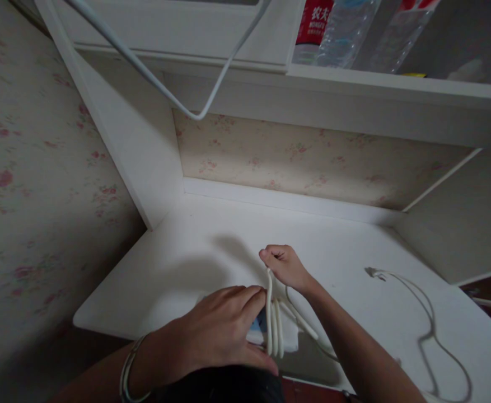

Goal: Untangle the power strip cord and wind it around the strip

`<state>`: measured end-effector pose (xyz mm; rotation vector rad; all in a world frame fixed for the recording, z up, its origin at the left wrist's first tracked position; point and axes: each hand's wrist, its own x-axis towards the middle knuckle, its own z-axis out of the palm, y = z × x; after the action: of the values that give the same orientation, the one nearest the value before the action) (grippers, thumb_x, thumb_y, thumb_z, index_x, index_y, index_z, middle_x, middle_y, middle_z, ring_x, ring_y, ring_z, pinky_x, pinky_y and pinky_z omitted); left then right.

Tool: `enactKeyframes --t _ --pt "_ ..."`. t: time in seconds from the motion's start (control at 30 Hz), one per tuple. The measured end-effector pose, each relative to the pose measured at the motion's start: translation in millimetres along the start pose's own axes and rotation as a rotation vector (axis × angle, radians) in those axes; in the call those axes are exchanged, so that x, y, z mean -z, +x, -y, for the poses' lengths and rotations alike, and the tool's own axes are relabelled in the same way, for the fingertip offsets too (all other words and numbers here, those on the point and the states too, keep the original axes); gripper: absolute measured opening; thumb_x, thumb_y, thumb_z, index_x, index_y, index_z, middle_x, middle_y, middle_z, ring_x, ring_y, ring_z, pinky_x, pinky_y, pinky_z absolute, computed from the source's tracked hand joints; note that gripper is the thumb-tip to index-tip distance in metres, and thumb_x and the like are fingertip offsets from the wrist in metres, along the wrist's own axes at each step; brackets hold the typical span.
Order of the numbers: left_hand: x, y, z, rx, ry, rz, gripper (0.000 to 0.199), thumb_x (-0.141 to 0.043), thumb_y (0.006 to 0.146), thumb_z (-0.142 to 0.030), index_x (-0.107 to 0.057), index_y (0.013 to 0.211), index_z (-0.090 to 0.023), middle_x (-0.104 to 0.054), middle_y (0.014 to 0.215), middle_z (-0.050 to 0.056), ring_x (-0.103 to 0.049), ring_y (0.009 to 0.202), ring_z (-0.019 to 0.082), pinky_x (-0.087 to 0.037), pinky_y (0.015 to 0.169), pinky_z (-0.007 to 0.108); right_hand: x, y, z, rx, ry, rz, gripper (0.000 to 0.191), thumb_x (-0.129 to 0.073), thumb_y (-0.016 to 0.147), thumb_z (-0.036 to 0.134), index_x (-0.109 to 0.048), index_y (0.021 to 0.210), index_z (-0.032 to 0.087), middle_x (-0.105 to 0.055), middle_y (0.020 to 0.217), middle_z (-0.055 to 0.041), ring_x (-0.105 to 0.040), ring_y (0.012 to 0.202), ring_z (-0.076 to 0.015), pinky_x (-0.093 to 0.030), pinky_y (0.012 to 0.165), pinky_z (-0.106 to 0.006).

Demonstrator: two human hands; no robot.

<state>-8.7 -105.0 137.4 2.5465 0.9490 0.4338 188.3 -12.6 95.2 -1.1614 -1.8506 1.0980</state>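
My left hand [228, 319] is closed around a long white block [290, 331] that looks like a power strip, with a blue patch on its side. Several turns of white cord [275, 333] are wrapped around the block beside my left fingertips. Just above, my right hand [285, 266] is closed in a fist on the cord, pulling a length of it upward from the block. From there the loose cord runs to the right across the white desk [203, 226], ending in a plug [371, 272]. My left palm hides much of the block.
Overhead, a thick white cable [197, 116] hangs in a loop before the cabinet. Plastic bottles [346, 33] stand on the shelf [396, 84] at the upper right. A side panel [144, 129] bounds the desk on the left, and another panel [459, 224] on the right.
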Motion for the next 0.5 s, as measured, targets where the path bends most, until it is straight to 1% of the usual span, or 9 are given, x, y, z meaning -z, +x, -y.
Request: enactKeyframes --t 0.07,0.13,0.23,0.27,0.33,0.43,0.5 --pt "1.6 1 -1 0.031 -0.015 -0.002 0.079 -0.071 0.060 -0.065 -0.047 0.121 -0.021 -0.061 0.114 0.009 -0.060 0.102 0.027 -0.048 0.089 0.038 -7 -1 -4 -0.025 0.028 -0.043 0.053 -0.047 0.083 0.062 -0.041 0.054 0.019 -0.029 0.052 0.0062 -0.026 0.049 -0.0071 -0.022 0.046 -0.021" --pt "1.3 2 0 0.075 -0.024 -0.001 0.075 -0.074 0.062 -0.058 -0.046 0.121 -0.022 -0.057 0.118 0.009 -0.060 0.102 0.027 -0.049 0.087 0.037 -12 -1 -8 -0.045 0.044 -0.072 0.053 -0.046 0.084 0.063 -0.040 0.054 0.019 -0.030 0.052 0.0061 -0.027 0.049 -0.0074 -0.022 0.046 -0.022" --pt "-1.7 5 1 0.157 -0.054 -0.010 0.063 -0.072 0.067 -0.040 -0.045 0.122 -0.023 -0.054 0.119 0.008 -0.061 0.098 0.026 -0.051 0.081 0.036 -14 -2 -14 -0.060 0.057 -0.136 0.053 -0.046 0.084 0.063 -0.042 0.054 0.019 -0.032 0.052 0.0057 -0.030 0.049 -0.0080 -0.024 0.047 -0.022" --pt "-3.1 6 2 0.180 -0.070 -0.018 0.062 -0.070 0.068 -0.034 -0.043 0.123 -0.024 -0.054 0.119 0.008 -0.061 0.097 0.025 -0.051 0.080 0.036 -13 -2 -15 -0.060 0.056 -0.164 0.053 -0.047 0.084 0.063 -0.042 0.055 0.019 -0.032 0.053 0.0056 -0.031 0.050 -0.0081 -0.025 0.048 -0.022" --pt "-5.8 7 3 0.208 -0.103 -0.048 0.071 -0.066 0.065 -0.025 -0.037 0.130 -0.025 -0.054 0.119 0.008 -0.061 0.098 0.025 -0.051 0.082 0.037 -12 -3 -14 -0.053 0.053 -0.211 0.053 -0.047 0.084 0.062 -0.042 0.054 0.019 -0.033 0.053 0.0052 -0.032 0.051 -0.0084 -0.026 0.049 -0.022" --pt "-8.4 7 4 0.208 -0.129 -0.089 0.091 -0.063 0.062 -0.019 -0.020 0.141 -0.026 -0.051 0.125 0.011 -0.059 0.103 0.027 -0.051 0.086 0.039 -13 -2 -13 -0.049 0.072 -0.227 0.054 -0.046 0.084 0.062 -0.042 0.053 0.019 -0.035 0.053 0.0049 -0.033 0.051 -0.0087 -0.028 0.049 -0.022" --pt "-8.6 7 3 0.182 -0.126 -0.096 0.092 -0.062 0.061 -0.018 -0.019 0.143 -0.026 -0.048 0.130 0.011 -0.058 0.106 0.027 -0.051 0.089 0.040 -18 -1 -14 -0.062 0.099 -0.205 0.055 -0.046 0.083 0.063 -0.043 0.053 0.018 -0.035 0.052 0.0049 -0.032 0.051 -0.0085 -0.027 0.049 -0.022"
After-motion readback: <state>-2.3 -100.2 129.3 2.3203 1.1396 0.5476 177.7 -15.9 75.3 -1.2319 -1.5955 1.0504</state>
